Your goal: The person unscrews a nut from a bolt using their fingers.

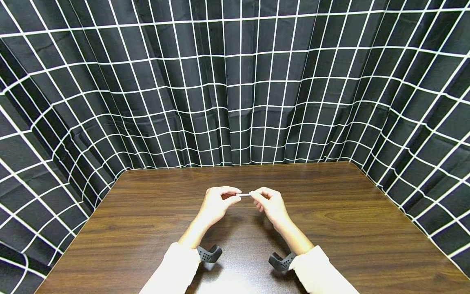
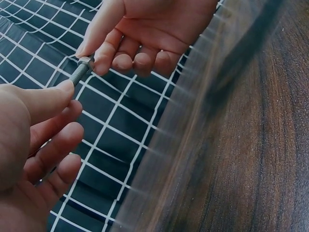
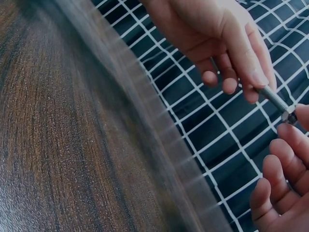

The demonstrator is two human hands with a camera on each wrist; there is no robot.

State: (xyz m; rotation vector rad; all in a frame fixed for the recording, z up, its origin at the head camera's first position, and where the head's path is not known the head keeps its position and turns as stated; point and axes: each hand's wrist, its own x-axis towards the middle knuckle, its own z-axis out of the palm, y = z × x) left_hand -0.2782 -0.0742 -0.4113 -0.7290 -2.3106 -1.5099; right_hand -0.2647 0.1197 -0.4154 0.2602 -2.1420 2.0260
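Observation:
A short, grey threaded bolt point(image 1: 245, 194) spans the gap between the two hands, held above the table. My left hand point(image 1: 216, 204) pinches one end of it between thumb and forefinger, which hide that end. At the other end sits a silver hexagonal piece that looks like a nut point(image 3: 288, 115). The thumb and forefinger of my right hand point(image 1: 272, 205) pinch that nut, partly covering it. In the left wrist view, bare thread of the bolt point(image 2: 78, 74) shows between the two thumbs. The other fingers of both hands are loosely curled, clear of the bolt.
A brown wood-grain table point(image 1: 154, 228) lies under the hands. Black curtains point(image 1: 235, 102) with a white grid surround it at the back and both sides. Dark wrist mounts point(image 1: 210, 254) stick out from the white sleeves.

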